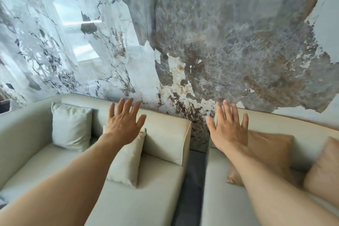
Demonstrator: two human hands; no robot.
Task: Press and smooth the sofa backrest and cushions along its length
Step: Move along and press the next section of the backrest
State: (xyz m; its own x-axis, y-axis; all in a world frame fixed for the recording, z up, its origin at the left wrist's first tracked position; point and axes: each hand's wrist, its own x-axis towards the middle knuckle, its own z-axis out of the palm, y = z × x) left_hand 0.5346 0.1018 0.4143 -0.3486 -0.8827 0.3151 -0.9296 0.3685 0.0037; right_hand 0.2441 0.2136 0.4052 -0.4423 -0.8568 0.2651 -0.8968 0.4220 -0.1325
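Two cream sofa sections running left to right along the far marble-patterned wall (229,33), long axis parallel to it, split by a narrow gap (198,167) showing dark floor. Left section (146,198) ending in a squared backrest (165,134) beside the gap; right section (218,189) with its backrest (286,122) curving away to the right, cut off by the frame edge. Left hand (124,123) raised in front of the left backrest, fingers spread wide, holding nothing; contact with the upholstery impossible to judge. Right hand (228,128) likewise flat and splayed, empty, before the right backrest, slightly blurred. Pale cushion (71,126) upright in the far left corner; second pale cushion (126,163) leaning on the backrest, partly hidden by the left forearm. Tan cushion (267,152) behind the right forearm, another tan cushion (322,172) cropped at right, both smeared.
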